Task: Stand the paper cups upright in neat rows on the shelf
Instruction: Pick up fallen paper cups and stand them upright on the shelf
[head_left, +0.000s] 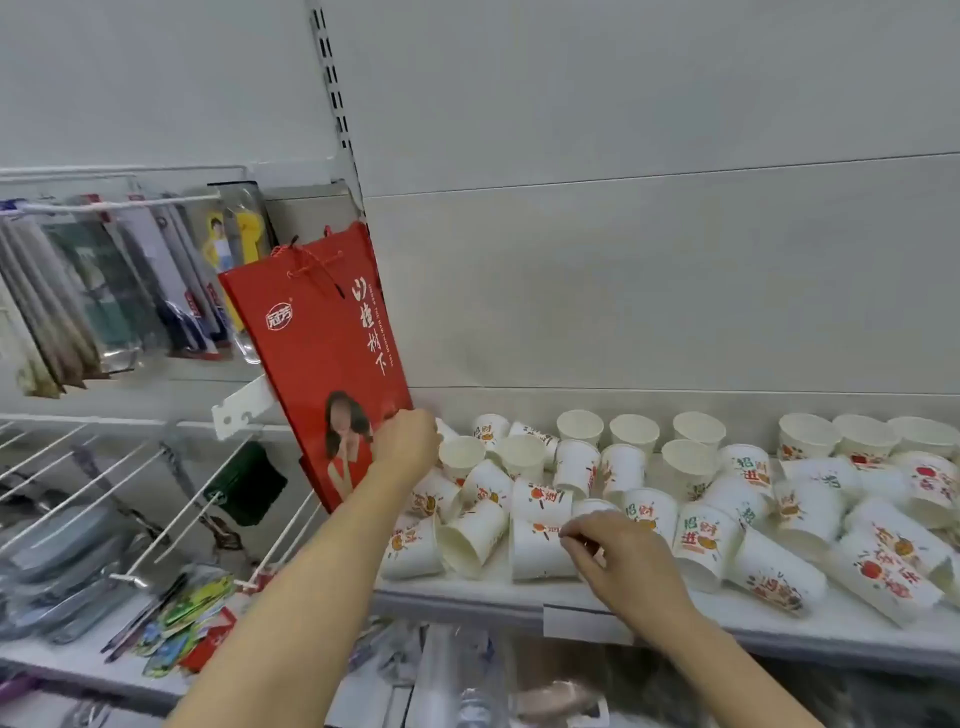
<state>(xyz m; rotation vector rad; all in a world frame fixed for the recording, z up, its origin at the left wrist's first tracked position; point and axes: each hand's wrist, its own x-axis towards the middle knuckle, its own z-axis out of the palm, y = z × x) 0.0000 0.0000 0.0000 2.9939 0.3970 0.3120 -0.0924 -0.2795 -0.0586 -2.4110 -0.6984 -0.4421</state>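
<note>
Several white paper cups with red and orange print lie jumbled on the white shelf (467, 590). Some stand upright along the back, such as one cup (580, 427), others lie on their sides, like an open-mouthed cup (472, 538) near the front. My left hand (406, 446) reaches to the shelf's back left corner, fingers curled at a small cup (445, 431) mostly hidden behind it. My right hand (621, 553) hovers over the front middle, its fingers curled around a cup (593, 506) whose rim shows above them.
A red paper gift bag (317, 353) leans against the shelf upright, just left of my left hand. Left of it are wire hooks (93, 467) with hanging packaged goods. A lower shelf holds plastic-wrapped items (457, 675). The grey back panel (649, 291) rises behind the cups.
</note>
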